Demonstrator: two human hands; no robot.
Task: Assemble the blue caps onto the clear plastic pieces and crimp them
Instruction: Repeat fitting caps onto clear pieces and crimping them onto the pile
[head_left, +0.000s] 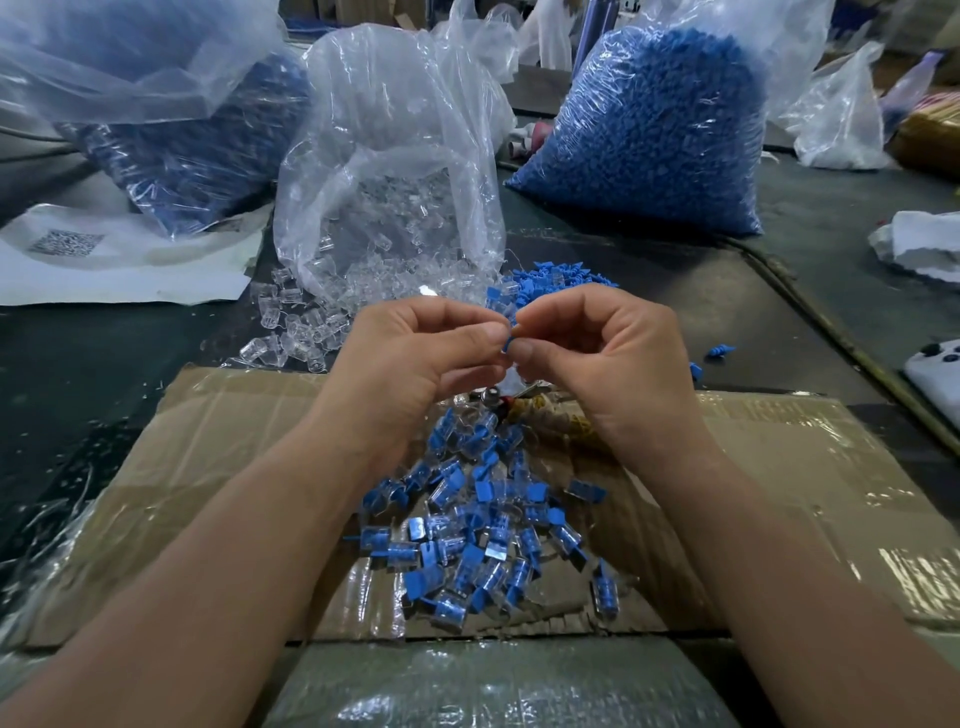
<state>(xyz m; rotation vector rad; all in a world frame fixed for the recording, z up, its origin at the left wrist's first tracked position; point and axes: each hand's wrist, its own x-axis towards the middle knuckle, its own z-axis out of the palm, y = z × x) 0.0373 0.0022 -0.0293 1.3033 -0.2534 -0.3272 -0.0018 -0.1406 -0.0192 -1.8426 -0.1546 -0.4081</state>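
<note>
A blue cap (509, 343) is showing between the two hands, held above the cardboard (234, 467). The left hand (415, 364) and right hand (613, 358) are both pinching it, fingers (480, 335) curled and clamped on the part. Whether a clear piece is sitting under them is hidden. The cap is probably being seated, so it is worth keeping it square and pressing evenly before crimping. Finished pieces (483, 535) are piling just below. Loose clear pieces (306, 332) and spare caps (556, 280) are lying beyond on the tabletop (104, 364), near the bags (660, 130).
</note>
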